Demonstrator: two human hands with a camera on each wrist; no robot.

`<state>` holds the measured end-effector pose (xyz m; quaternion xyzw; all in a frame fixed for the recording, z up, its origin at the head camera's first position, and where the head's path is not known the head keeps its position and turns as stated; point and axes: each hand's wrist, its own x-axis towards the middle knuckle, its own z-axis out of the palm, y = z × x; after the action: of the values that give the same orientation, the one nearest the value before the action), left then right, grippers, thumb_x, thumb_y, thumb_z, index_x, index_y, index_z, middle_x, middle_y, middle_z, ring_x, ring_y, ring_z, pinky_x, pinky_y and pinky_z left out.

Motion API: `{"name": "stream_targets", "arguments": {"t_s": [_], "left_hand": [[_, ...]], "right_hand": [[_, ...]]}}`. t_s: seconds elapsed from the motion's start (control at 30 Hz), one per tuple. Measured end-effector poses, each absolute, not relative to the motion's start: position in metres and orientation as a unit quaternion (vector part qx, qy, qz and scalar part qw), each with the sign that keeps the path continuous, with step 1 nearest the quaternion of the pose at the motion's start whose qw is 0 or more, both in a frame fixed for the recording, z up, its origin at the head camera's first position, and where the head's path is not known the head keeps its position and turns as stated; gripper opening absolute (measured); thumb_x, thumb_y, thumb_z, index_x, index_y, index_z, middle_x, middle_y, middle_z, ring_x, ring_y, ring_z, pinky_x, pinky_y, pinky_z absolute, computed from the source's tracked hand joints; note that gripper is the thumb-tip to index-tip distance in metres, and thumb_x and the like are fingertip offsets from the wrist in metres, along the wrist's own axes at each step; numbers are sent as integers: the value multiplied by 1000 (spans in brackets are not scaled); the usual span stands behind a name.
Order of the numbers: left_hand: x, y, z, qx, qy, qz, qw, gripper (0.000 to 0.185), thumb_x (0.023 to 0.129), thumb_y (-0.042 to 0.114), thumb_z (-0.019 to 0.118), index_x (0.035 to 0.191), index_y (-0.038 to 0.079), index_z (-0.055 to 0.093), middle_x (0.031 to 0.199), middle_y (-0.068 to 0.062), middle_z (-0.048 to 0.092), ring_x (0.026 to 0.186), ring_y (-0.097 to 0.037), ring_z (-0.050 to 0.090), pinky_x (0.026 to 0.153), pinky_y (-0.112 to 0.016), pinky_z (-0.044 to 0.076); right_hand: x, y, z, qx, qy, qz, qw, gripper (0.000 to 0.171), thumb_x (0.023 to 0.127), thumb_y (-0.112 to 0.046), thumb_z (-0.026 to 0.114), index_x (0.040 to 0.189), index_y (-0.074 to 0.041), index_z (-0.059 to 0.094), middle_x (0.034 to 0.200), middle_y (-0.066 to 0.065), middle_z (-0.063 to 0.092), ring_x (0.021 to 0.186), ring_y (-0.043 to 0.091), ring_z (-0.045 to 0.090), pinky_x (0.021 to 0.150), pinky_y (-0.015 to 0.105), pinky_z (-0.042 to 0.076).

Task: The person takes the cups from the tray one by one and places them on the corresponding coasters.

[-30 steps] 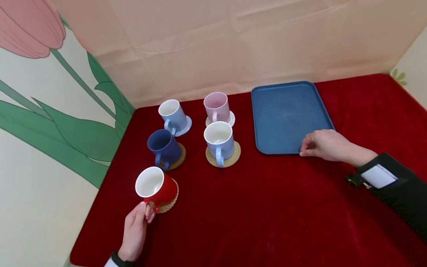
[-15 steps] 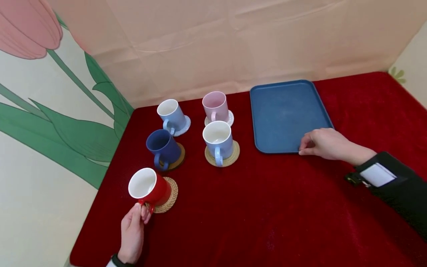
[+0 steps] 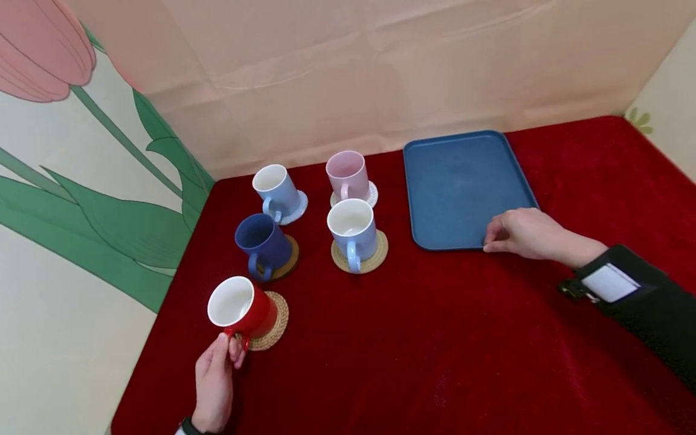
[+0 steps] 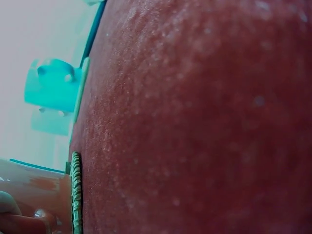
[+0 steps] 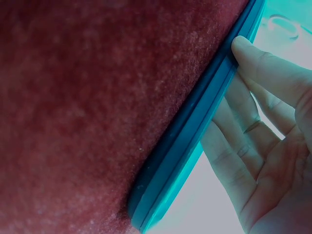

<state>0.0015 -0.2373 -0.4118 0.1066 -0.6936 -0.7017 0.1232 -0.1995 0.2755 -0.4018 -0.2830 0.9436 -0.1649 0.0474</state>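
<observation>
My left hand (image 3: pixel 214 377) pinches the handle of a red mug (image 3: pixel 257 317) with a white inside. The mug stands at the left part of a round woven coaster (image 3: pixel 281 320); in the left wrist view the mug (image 4: pixel 44 190) rises beside the ribbed coaster edge (image 4: pixel 76 195). At the right, my right hand (image 3: pixel 530 234) grips the near rim of a blue rectangular tray (image 3: pixel 457 187). The right wrist view has the thumb against the outer side of the tray rim (image 5: pixel 195 117), the fingers on its other side.
A dark blue mug (image 3: pixel 266 244), a pale blue mug (image 3: pixel 280 190), a pink mug (image 3: pixel 350 178) and a light blue mug (image 3: pixel 359 238) stand on coasters. A red cloth (image 3: pixel 391 350) covers the table, with a draped wall (image 3: pixel 337 72) behind.
The red mug and my left hand have shifted a little to the left, baring more of the woven coaster. My right hand keeps its grip on the tray. The head view has drifted slightly.
</observation>
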Motion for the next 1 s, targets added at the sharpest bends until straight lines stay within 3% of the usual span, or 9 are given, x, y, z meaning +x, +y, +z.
{"name": "stream_targets", "arguments": {"t_s": [0.3, 0.63, 0.77, 1.0], "left_hand": [[-2, -260, -406, 25, -699, -714, 20, 44, 108, 18, 34, 75, 0, 57, 71, -3, 55, 64, -17, 49, 67, -27, 42], [-8, -282, -397, -38, -691, -713, -111, 44, 108, 14, 32, 79, 9, 64, 75, 1, 60, 70, -14, 54, 72, -26, 44], [-6, -283, -398, -38, -693, -711, -111, 42, 108, 15, 31, 80, 11, 63, 76, 1, 60, 75, -14, 55, 75, -26, 45], [0, -271, -402, -5, -685, -727, -48, 40, 107, 13, 35, 78, 10, 62, 75, 1, 61, 73, -13, 56, 76, -26, 44]], "right_hand": [[-199, 276, -402, -286, 943, -162, 41, 15, 80, -17, 81, 73, -25, 71, 72, -14, 62, 67, 8, 55, 65, 35, 48], [-198, 275, -401, -282, 944, -165, 43, 15, 80, -17, 80, 73, -25, 71, 72, -14, 63, 68, 8, 56, 66, 36, 48], [-197, 275, -401, -281, 945, -162, 43, 15, 80, -18, 80, 73, -26, 70, 72, -14, 62, 69, 8, 56, 66, 36, 48], [-196, 276, -399, -282, 945, -162, 43, 15, 80, -16, 80, 73, -25, 71, 71, -14, 62, 68, 8, 55, 66, 36, 48]]}}
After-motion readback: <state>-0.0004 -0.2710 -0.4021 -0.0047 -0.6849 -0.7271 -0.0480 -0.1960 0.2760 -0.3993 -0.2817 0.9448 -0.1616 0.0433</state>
